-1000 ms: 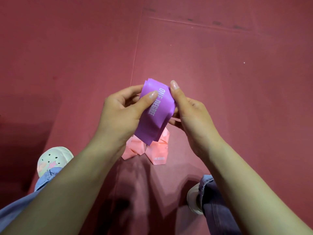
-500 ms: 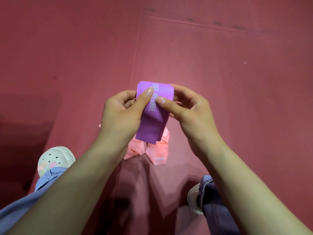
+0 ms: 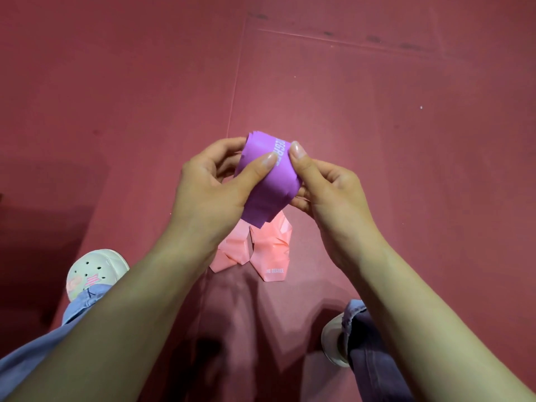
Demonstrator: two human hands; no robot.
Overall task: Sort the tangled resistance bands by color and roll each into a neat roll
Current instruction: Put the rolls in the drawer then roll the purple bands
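Holds purple band (image 3: 269,187) over pink band (image 3: 269,250), partly rolled, white lettering facing up. Grips roll with left hand (image 3: 208,192), thumb pressed across the front, fingers curled behind. Pinches opposite edge with right hand (image 3: 327,192), thumb tip beside the lettering, fingers curled underneath. Shows loose purple tail hanging toward pink band, crumpled flat on red floor (image 3: 377,111). Notes white shoe (image 3: 90,271) left of pink band, second shoe (image 3: 333,340) to its lower right.
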